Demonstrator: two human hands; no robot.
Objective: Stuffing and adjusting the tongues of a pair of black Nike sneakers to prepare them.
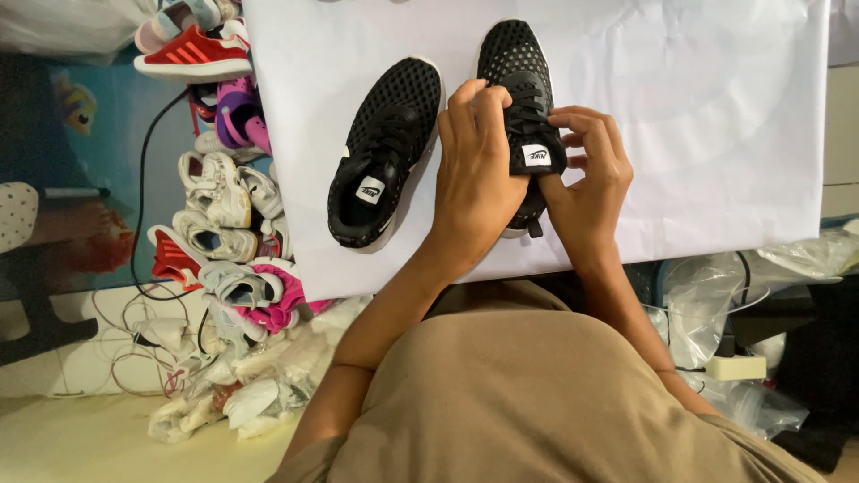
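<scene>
Here we pinch the tongue and laces of the right-hand black mesh shoe (pixel 514 67) between our left hand (pixel 474 174) and right hand (pixel 586 170), both clamped on it, steadying it on the white-covered bench (pixel 698 134) beside its mate (pixel 385 152).

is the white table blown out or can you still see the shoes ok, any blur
Head view: the white table is bright and nearly featureless, yet both black shoes stay sharp, mesh holes visible on the left shoe; left hand and right hand show no motion blur; floor corners fall darker.
</scene>
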